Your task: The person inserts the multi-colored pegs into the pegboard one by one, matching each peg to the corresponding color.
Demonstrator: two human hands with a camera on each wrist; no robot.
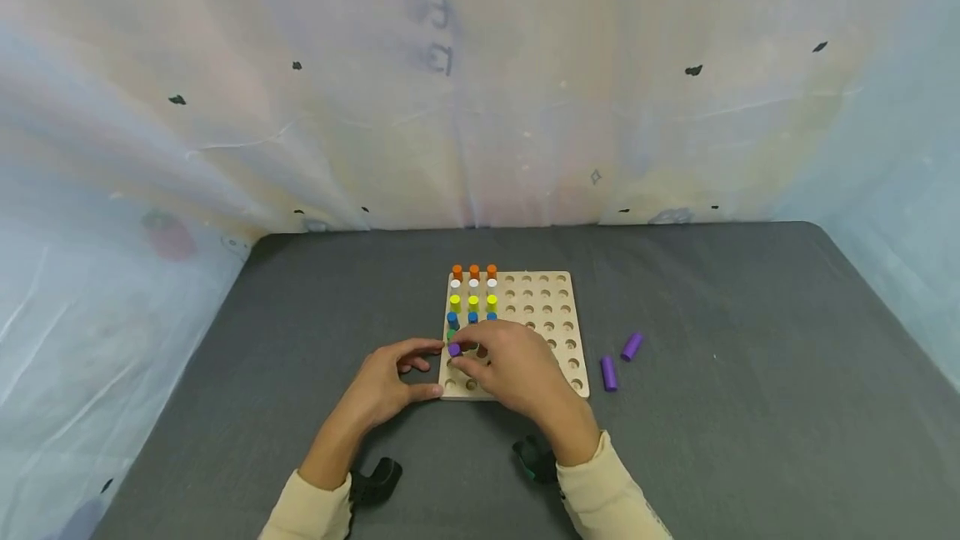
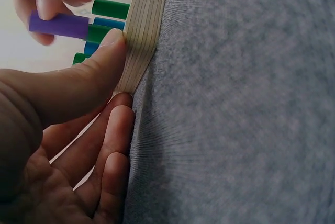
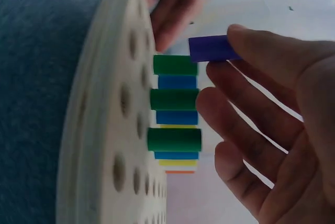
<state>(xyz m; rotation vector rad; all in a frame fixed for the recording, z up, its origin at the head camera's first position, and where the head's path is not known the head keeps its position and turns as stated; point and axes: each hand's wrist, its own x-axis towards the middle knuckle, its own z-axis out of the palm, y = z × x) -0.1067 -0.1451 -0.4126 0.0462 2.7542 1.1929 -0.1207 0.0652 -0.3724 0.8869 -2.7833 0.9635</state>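
A square wooden pegboard (image 1: 582,386) lies on the dark cloth, with rows of orange, white, yellow, blue and green pegs standing in its left columns. My right hand (image 1: 517,365) pinches a purple peg (image 3: 210,49) between thumb and fingers. In the right wrist view that peg is held above the board, beside the upper ends of the green pegs (image 3: 175,140). The thumb and fingers of my left hand (image 1: 382,382) touch the board's left edge. My right hand hides part of the board's middle in the head view.
Two loose purple pegs (image 1: 609,374) lie on the dark cloth (image 1: 712,407) right of the board. Pale sheeting (image 1: 525,107) rises behind the table and at both sides. A black strap piece (image 1: 378,482) shows by the left wrist.
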